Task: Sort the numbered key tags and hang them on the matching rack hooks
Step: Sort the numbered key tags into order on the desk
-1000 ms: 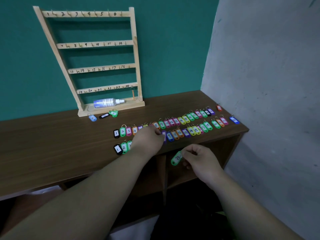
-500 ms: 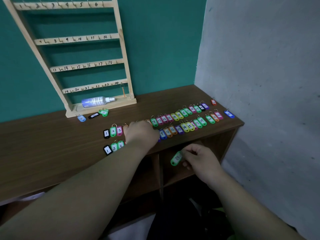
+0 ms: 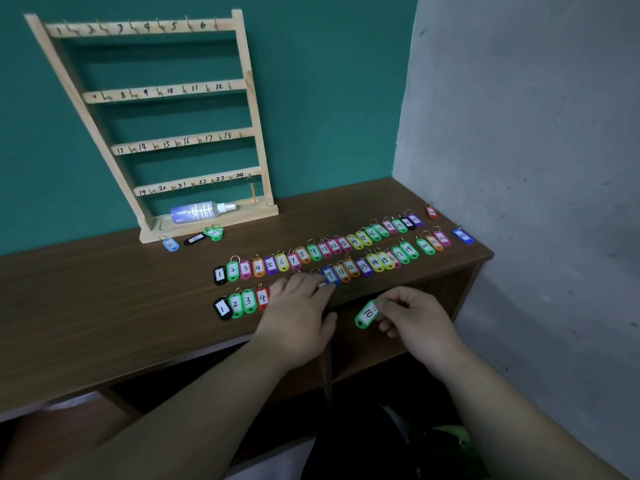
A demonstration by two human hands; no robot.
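The right hand (image 3: pixel 415 320) pinches a green tag (image 3: pixel 366 314) marked 10 just off the front edge of the desk (image 3: pixel 104 306). The left hand (image 3: pixel 298 313) lies flat, fingers straight, on the near row of tags (image 3: pixel 242 301). Behind runs a second row (image 3: pixel 313 252), then the rack (image 3: pixel 249 98).

The left hand (image 3: pixel 298 311) draws nearer, off the far row of tags (image 3: pixel 282 262), uncovering its 5 to 8. It now lies on the near row, right of red tag 4 (image 3: pixel 262 298).
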